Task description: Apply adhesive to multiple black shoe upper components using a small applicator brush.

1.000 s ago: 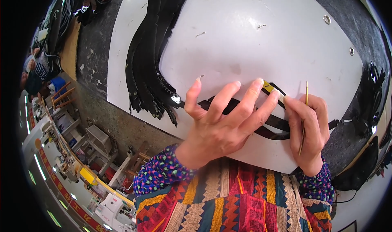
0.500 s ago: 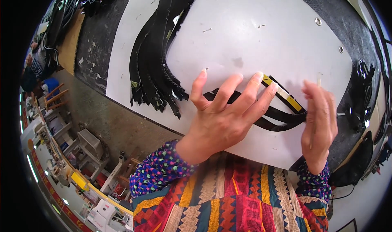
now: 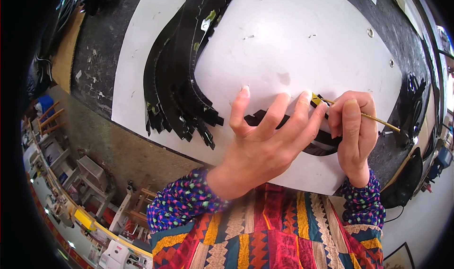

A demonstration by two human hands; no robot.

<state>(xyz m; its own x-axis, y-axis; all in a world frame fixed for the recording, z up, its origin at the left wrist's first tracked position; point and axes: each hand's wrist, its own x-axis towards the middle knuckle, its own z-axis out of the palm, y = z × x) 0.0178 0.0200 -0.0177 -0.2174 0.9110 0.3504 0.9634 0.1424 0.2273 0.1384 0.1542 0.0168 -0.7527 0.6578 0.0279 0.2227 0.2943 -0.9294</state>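
Note:
My left hand lies with its fingers spread over a black strip on a white sheet, fingertips pressing down. The strip curves under that hand, and a yellow patch shows at its end beside the fingertips. My right hand pinches a thin brass-coloured rod, whose tip points left at the yellow patch. The rod slants down to the right past the knuckles. Whether its tip touches the strip I cannot tell. Part of the strip is hidden by both hands.
A bundle of black strips with jagged ends lies left of my hands. Glossy black pieces are heaped at the right edge. Two metal eyelets sit in the sheet's right side. A wooden stool stands on the floor at left.
My right hand, half a second ago empty and blurred, now holds the brass-coloured rod and has come in closer to the left fingertips. The left hand stays on the strip.

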